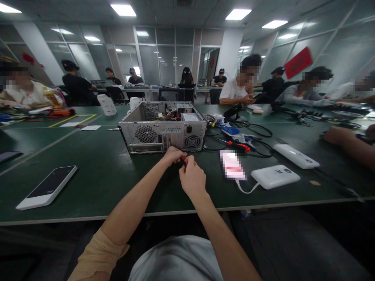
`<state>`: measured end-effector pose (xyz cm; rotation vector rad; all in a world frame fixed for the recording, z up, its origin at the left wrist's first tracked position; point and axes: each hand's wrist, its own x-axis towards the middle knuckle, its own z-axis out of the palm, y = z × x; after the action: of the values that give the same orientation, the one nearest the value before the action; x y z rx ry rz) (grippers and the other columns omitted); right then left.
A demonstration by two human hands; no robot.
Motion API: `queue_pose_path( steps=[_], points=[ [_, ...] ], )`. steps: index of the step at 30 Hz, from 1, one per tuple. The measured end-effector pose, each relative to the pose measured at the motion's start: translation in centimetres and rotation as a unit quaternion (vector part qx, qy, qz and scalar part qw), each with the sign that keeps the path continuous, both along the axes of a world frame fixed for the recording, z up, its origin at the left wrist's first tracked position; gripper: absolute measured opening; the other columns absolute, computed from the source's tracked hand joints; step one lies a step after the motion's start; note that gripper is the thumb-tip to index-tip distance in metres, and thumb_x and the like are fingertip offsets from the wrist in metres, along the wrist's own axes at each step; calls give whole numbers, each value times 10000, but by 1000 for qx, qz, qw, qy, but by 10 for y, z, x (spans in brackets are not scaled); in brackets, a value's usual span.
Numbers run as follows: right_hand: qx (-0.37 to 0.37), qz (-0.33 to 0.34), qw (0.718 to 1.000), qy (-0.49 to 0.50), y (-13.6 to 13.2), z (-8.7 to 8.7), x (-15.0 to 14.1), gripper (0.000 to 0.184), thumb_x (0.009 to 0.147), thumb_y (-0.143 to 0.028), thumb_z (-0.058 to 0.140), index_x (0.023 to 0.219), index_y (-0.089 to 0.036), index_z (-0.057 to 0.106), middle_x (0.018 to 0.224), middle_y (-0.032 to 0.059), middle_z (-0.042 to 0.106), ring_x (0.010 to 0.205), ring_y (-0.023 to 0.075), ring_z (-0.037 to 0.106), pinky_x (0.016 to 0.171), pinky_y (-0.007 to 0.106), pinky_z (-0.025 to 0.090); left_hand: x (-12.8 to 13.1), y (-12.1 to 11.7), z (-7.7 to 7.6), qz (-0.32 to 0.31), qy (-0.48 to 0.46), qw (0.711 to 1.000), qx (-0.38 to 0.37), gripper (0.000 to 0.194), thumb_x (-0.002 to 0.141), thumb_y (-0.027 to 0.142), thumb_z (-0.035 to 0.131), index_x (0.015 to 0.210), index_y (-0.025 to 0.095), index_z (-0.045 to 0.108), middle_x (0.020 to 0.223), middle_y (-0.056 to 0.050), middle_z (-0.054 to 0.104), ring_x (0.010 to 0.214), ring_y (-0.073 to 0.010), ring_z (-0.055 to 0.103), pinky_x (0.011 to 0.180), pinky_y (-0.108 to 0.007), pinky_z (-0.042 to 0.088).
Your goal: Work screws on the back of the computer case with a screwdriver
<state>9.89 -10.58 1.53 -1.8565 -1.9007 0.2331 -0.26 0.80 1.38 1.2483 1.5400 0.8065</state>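
Note:
An open metal computer case [175, 136] lies on its side on the green table, its rear panel with vents and ports turned towards me. Just in front of that panel, my left hand [173, 156] is closed, fingers pinched together. Close beside it, my right hand [192, 174] is closed too, its fingertips almost meeting the left ones. Something small, dark and reddish shows between the fingertips; I cannot make out what it is. Wires and parts are visible inside the case. To the right lies a red and black screwdriver [238, 146].
A lit phone [233, 165] is cabled to a white power bank [275, 176]; a second white device [295, 156] lies beyond. At left is a white device with a dark screen [48, 187]. Blue-white gloves [234, 132] and black cables lie right of the case. Other people sit around.

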Motion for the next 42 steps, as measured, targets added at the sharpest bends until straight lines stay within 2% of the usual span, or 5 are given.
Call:
queue_pose_path(
  steps=[15,22,30,36,42],
  points=[
    [-16,2,1000,3,-5,2,-1,292,1043,-417,376,1216,-205,477,1066,106,680,904,241,700,756,332,472,-1,1,2,-13,32,999,17,306,749,301,814,542,128,670,510,2,581,401,-45,299,433,-236,212],
    [-22,-2,1000,6,-1,3,2,212,1001,-227,409,1200,-201,480,1071,105,696,932,254,705,747,338,475,-5,1,3,-14,90,995,32,221,801,311,761,646,157,729,660,-38,704,472,-90,451,495,-241,321],
    [-14,-8,1000,-23,-1,3,2,252,1000,-197,420,1226,-234,526,1165,115,604,968,248,689,763,341,490,-30,-11,21,197,340,834,388,272,936,384,543,887,194,732,839,-91,743,879,-235,677,787,-295,445],
    [-27,-19,999,-18,2,3,-9,359,1036,-242,306,1376,-199,414,1153,151,605,929,278,716,777,387,517,-42,-11,17,166,359,771,499,277,958,363,491,869,193,691,937,-120,709,1038,-273,605,982,-394,423],
    [-28,-11,996,-78,4,1,-15,326,1011,-167,351,1306,-189,488,1188,154,569,882,236,729,739,339,527,-39,-13,37,133,407,733,529,549,903,442,595,1393,197,552,1526,-156,462,1491,-354,275,1225,-528,133]
  ],
)
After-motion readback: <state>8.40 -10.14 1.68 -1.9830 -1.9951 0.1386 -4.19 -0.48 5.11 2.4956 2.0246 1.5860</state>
